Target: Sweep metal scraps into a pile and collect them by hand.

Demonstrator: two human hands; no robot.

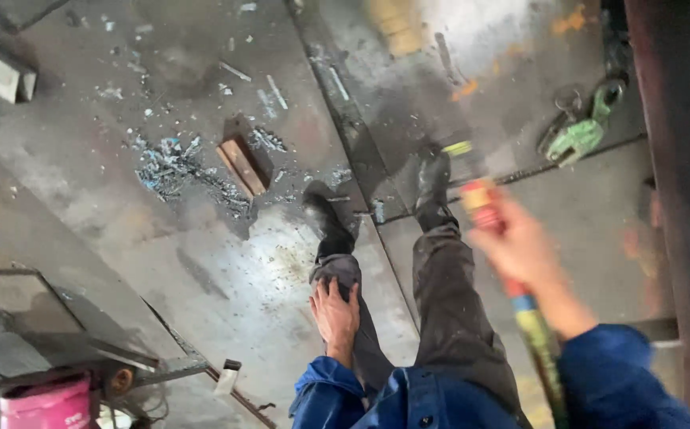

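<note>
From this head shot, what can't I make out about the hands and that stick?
- Right hand: motion-blurred, so its grip on the multicoloured stick is unclear.
- The stick's lower end: cut off by the bottom edge.
- Left hand: rests on the knee; its palm is hidden underneath.
- Green clamp on the floor: too blurred for detail.

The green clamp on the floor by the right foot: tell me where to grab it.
Take the green clamp by its broad green body, from above. It lies flat on the steel floor with its ring end toward the top of the view. Fine shape is blurred.
</note>
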